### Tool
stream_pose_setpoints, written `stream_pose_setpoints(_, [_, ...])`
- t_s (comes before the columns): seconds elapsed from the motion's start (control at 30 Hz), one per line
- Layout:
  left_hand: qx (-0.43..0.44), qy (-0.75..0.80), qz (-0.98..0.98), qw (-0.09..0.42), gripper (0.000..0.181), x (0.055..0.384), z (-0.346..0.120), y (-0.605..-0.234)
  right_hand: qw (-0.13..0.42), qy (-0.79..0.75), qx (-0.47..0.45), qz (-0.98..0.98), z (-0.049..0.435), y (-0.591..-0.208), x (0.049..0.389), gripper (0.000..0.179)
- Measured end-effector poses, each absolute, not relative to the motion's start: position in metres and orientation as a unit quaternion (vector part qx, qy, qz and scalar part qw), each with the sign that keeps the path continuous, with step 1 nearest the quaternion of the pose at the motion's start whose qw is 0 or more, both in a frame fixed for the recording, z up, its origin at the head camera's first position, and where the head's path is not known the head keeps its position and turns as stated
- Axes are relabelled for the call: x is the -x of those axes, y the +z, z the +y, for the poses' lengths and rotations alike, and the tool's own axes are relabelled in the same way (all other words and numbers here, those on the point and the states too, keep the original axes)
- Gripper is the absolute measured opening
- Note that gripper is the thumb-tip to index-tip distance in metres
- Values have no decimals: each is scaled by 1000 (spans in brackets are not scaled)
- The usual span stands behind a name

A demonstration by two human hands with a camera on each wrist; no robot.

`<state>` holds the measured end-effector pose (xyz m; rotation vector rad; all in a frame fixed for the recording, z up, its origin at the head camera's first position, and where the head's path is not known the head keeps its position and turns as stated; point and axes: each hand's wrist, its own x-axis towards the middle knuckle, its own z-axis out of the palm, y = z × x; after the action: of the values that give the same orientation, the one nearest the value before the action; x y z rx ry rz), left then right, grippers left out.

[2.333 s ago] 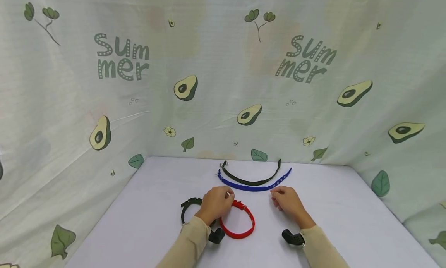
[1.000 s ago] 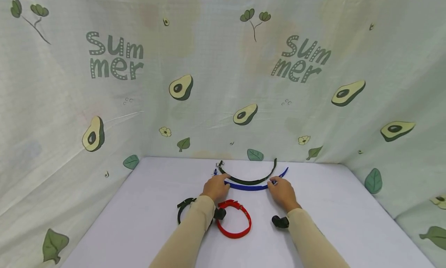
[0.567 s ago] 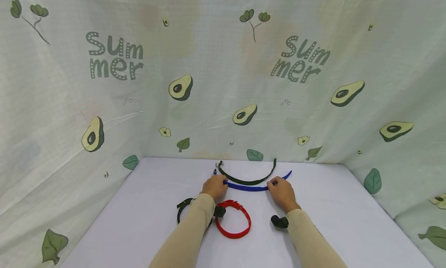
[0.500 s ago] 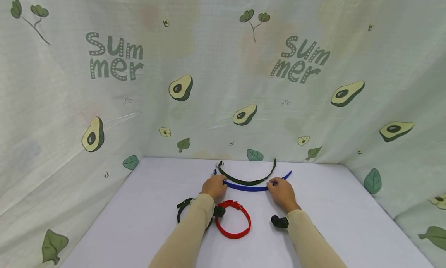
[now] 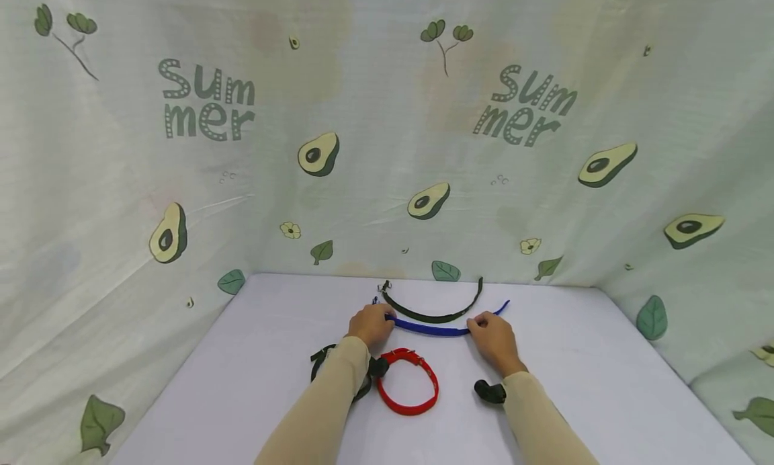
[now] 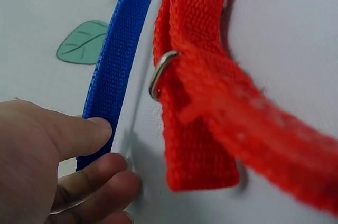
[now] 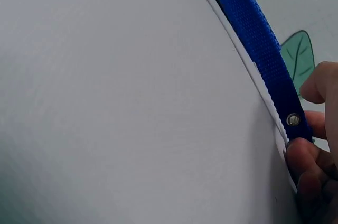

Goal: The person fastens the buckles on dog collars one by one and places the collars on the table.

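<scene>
A blue webbing collar (image 5: 431,330) with metal eyelets stretches between my two hands. My left hand (image 5: 371,325) pinches it near its buckle end, thumb on the strap in the left wrist view; the fingers hide part of that end. Toward the other end, my right hand (image 5: 497,343) grips the strap beside an eyelet (image 7: 293,119), and the blue tip sticks out past the fingers. Below, a red collar (image 5: 410,410) lies buckled into a ring, its metal loop (image 6: 162,76) close to the left wrist camera.
Behind the blue collar, a dark green collar (image 5: 431,318) lies open in a curve. Another dark collar (image 5: 323,351), looped, is partly hidden under my left forearm. A printed cloth (image 5: 375,115) hangs behind the white table (image 5: 254,384).
Both hands have reached forward from around the red collar and taken hold of the blue collar. Its free tip has shifted slightly outward. Over the last half second the hands barely move.
</scene>
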<state>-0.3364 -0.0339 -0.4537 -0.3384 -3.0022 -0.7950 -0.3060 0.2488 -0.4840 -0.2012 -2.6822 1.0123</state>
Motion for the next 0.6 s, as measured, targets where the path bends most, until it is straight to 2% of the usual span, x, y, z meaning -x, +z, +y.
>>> stream_pose_setpoints(0.43, [117, -273, -954, 27, 20, 321, -34, -446, 190, 379, 81, -902, 250, -485, 295, 16])
stream_pose_setpoints(0.6, [118, -289, -949, 52, 23, 313, -35, -441, 182, 413, 95, -887, 249, -484, 288, 19])
